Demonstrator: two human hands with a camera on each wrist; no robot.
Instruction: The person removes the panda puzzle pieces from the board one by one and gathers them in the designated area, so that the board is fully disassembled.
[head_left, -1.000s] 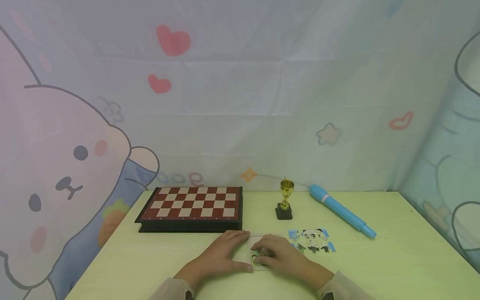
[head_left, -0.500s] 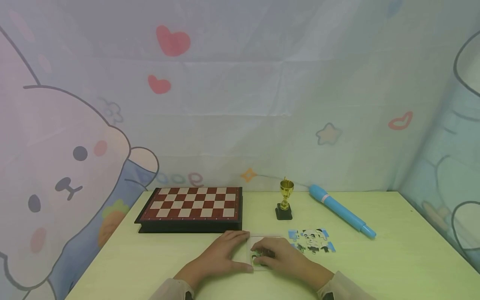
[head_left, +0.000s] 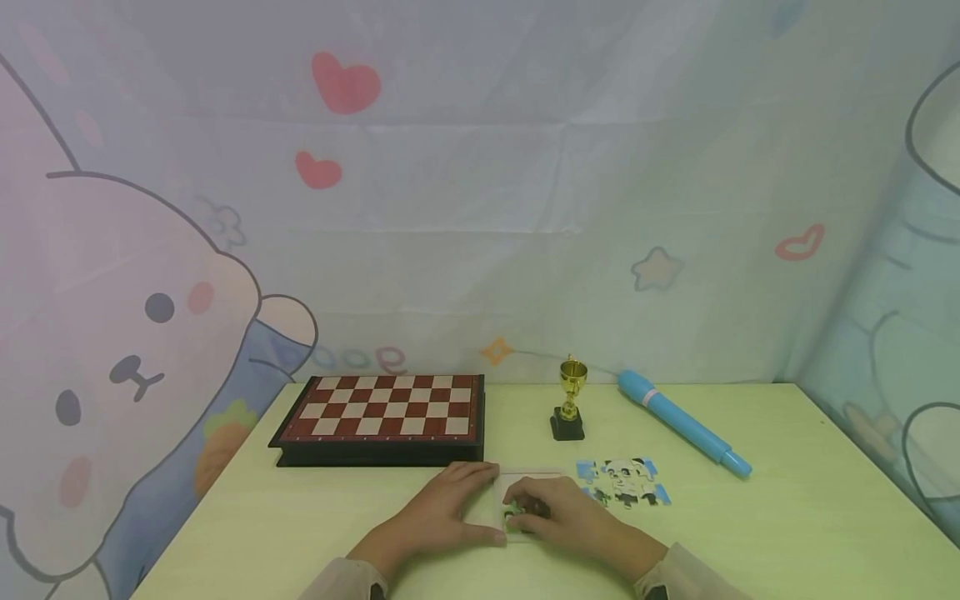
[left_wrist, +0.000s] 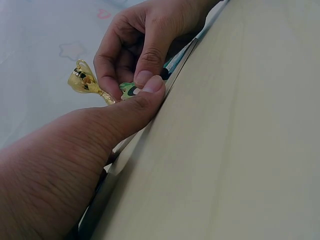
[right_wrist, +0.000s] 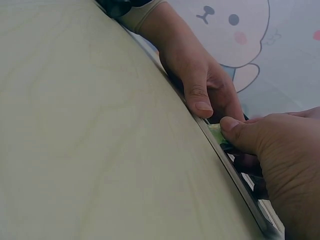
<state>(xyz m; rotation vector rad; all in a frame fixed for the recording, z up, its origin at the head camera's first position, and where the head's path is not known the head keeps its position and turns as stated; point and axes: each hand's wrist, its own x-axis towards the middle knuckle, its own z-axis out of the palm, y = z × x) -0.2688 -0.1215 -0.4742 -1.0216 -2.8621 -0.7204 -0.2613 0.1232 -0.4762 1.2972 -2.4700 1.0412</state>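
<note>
My left hand lies along the left side of a pale square puzzle tray, thumb and fingers spread at its edge. My right hand is over the tray and pinches a puzzle piece between thumb and fingers. Green, black and white show on that piece in the wrist views. Much of the tray's inside is hidden under the right hand. Just right of the tray, several panda puzzle pieces with blue corners lie loosely grouped on the table.
A red-and-white chessboard box stands behind the left hand. Behind the pieces is a small gold trophy on a black base. A blue pen-shaped stick lies slanted at the right. A printed cloth hangs behind the table.
My right fingers have shifted slightly and bent a little over the tray. The left hand and the loose pieces stay where they were.
</note>
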